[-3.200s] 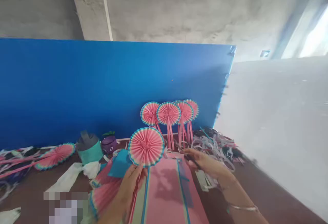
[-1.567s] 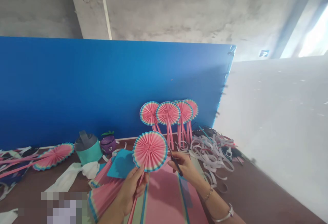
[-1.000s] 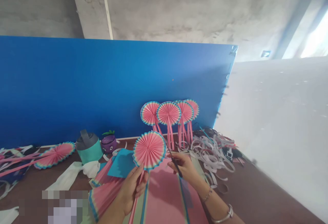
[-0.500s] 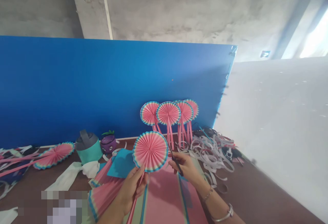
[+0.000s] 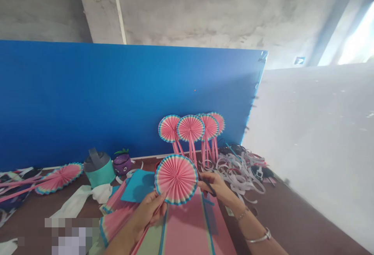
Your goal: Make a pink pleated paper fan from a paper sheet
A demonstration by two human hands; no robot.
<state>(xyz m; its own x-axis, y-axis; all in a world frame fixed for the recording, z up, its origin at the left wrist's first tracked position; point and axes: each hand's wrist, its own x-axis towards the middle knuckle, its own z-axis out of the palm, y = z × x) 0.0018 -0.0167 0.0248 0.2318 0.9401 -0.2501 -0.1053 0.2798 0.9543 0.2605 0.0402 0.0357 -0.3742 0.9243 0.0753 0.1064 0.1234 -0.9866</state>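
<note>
A round pleated paper fan (image 5: 177,178), pink with a cream and blue scalloped rim, is held up in front of me. My left hand (image 5: 150,210) grips its pink handle just below the disc. At the fan's right edge, my right hand (image 5: 214,187) has its fingers closed around dark-handled scissors (image 5: 208,185); the blades lie close to the rim, partly hidden by the disc. Underneath lies pink paper (image 5: 187,227) with blue and cream stripes. To the left are a blue paper sheet (image 5: 138,186) and folded pink paper (image 5: 118,224).
Several finished fans (image 5: 190,129) lean against the blue panel (image 5: 87,103). White paper strips (image 5: 238,173) are heaped at the right. A teal bottle (image 5: 99,171), a purple cup (image 5: 122,164), white cloth (image 5: 78,200) and another fan (image 5: 60,178) stand or lie at the left.
The fan has moved slightly right and down, closer to me. My right hand with the scissors has shifted slightly right, and the blades stay near the fan's right edge.
</note>
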